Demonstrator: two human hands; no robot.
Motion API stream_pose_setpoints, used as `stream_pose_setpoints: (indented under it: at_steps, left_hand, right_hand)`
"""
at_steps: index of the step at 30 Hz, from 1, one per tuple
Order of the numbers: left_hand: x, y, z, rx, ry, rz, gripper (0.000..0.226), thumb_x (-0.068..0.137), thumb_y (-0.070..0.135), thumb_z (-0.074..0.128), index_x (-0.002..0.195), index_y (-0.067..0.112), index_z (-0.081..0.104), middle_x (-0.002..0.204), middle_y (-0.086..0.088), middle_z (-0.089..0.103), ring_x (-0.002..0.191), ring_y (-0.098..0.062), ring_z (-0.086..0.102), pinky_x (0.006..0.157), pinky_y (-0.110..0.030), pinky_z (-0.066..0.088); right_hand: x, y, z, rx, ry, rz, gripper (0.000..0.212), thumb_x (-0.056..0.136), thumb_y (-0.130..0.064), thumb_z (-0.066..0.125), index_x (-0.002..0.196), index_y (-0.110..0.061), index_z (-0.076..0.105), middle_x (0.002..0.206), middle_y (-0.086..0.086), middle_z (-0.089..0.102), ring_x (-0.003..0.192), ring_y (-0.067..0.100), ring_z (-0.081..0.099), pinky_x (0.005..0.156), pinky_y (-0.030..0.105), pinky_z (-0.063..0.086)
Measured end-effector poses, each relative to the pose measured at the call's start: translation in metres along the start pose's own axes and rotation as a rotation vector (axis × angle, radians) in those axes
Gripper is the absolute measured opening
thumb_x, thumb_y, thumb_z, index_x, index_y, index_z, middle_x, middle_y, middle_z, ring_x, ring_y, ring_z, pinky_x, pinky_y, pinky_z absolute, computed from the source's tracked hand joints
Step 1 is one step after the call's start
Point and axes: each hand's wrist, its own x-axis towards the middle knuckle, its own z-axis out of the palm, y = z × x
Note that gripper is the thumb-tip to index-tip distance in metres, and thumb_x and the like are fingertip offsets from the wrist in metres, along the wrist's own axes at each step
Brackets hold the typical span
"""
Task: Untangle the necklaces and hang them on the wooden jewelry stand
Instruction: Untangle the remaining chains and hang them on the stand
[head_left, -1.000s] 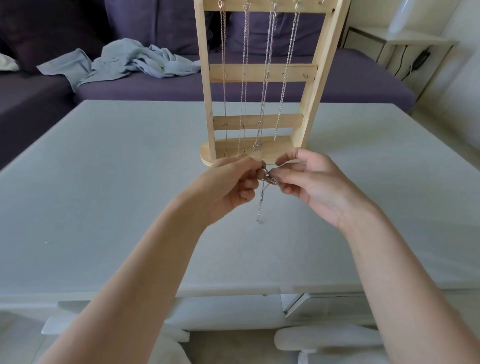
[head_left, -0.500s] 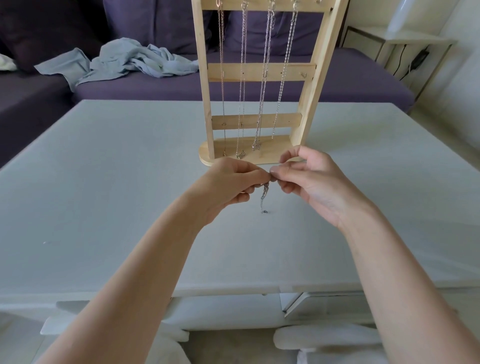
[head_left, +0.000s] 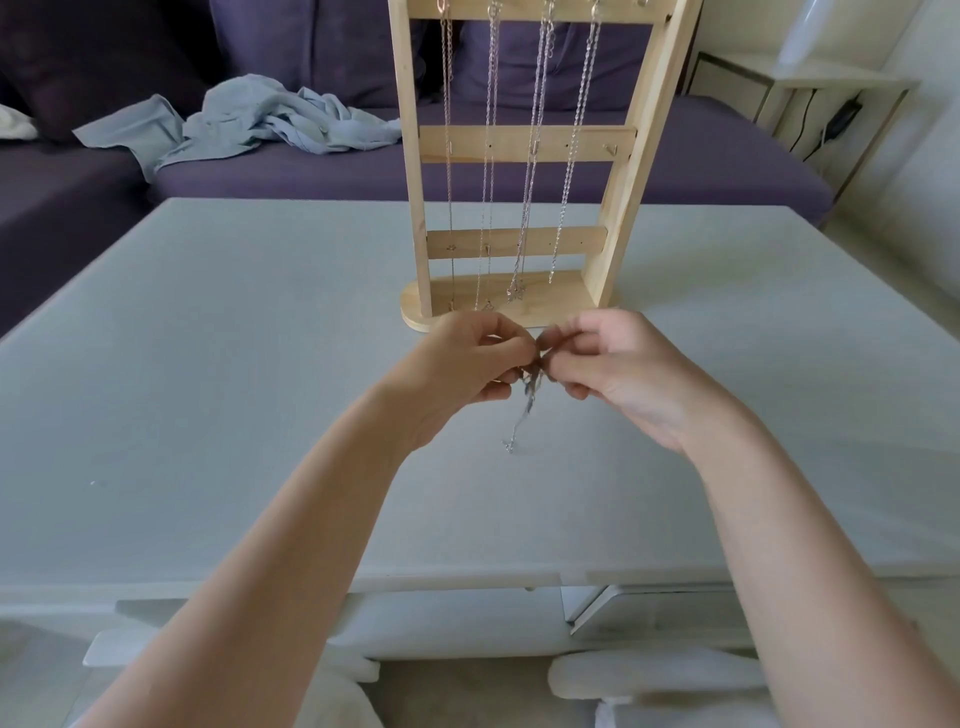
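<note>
Both hands now sit a little lower against the stand's base than a second ago, and the dangling chain end hangs longer beneath them. Nearest, two bare forearms reach in from the lower corners and meet over the middle of the table (head_left: 208, 415). The left hand (head_left: 457, 374) and the right hand (head_left: 618, 374) face each other, fingertips almost touching, fingers curled inward. Between them they pinch a small knot of silver necklace (head_left: 529, 402); the tangle sits just under the thumbs, and a thin tail drops from it to a small end piece that looks to reach the tabletop. Exactly which fingers grip the chain is too blurred to tell.

Just beyond the knuckles stands the wooden jewelry stand (head_left: 524, 144), upright on its rounded base, partly hidden at the bottom by the hands. Four hung necklaces (head_left: 530, 156) fall straight from its top bar past the two lower bars, the left three ending near the base and the rightmost a little higher.

Farther off, a purple sofa (head_left: 701, 156) runs behind the table, with a crumpled grey-blue cloth (head_left: 260, 124) lying on its seat at left. At far right is a pale side table (head_left: 810, 83) with a dark cable hanging beside it.
</note>
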Motion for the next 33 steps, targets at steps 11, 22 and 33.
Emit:
stream_pose_setpoints:
  at_steps: [11,22,33]
  left_hand:
    - [0.0,0.002,-0.002,0.103,-0.008,-0.035,0.013,0.085,0.005,0.061,0.081,0.017,0.062,0.07,0.004,0.057,0.063,-0.007,0.048,0.062,-0.017,0.045]
    - [0.0,0.0,0.003,-0.072,0.028,-0.039,0.012,0.093,0.013,0.051,0.087,0.01,0.061,0.079,0.0,0.056,0.064,-0.009,0.048,0.062,-0.016,0.049]
    - [0.002,0.002,0.002,-0.349,0.124,-0.023,0.009,0.091,0.005,0.057,0.082,0.005,0.057,0.073,-0.004,0.055,0.064,-0.011,0.06,0.07,-0.018,0.056]
  right_hand:
    - [-0.005,-0.004,-0.003,0.087,0.056,0.021,0.024,0.085,-0.002,0.054,0.066,-0.011,0.065,0.07,-0.001,0.065,0.067,0.01,0.057,0.06,0.019,0.044]
    - [-0.004,-0.007,0.0,0.461,-0.041,0.137,0.017,0.087,-0.003,0.056,0.072,-0.006,0.062,0.064,0.002,0.059,0.053,0.01,0.052,0.049,0.017,0.041]
    - [-0.002,-0.007,0.01,0.429,0.113,0.198,0.012,0.088,-0.002,0.057,0.077,-0.004,0.06,0.067,0.008,0.066,0.058,0.015,0.067,0.044,0.016,0.045]
